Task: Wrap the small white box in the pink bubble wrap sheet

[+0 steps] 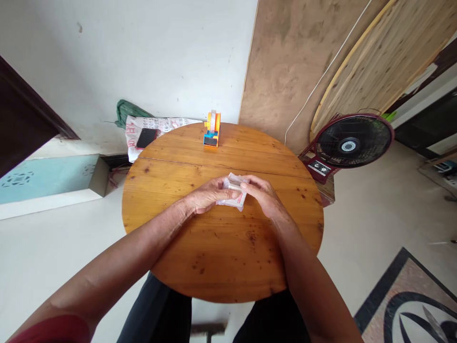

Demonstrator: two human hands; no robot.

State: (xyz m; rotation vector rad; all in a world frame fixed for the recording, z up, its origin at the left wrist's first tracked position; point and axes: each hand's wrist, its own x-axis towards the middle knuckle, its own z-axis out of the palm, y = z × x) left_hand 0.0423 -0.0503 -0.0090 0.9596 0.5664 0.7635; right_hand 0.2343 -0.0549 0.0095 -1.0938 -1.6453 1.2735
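Over the middle of the round wooden table point(221, 247), a small white package in clear plastic wrap point(233, 202) is held between both hands. My left hand point(210, 194) grips its left side, with the thumb lying across the front. On the right, my right hand point(262, 191) has its thumb on the upper right part of the package and its fingers behind it. Red print shows on the package near its right edge. Beyond the hands, an orange and blue tape dispenser point(213, 129) stands at the far edge of the table.
A dark phone-like object point(146, 138) rests on a printed white sack point(132, 132) at the back left, beside a green bag point(130, 112). A dark red fan point(348, 146) stands right of the table. The wall rises behind the far edge.
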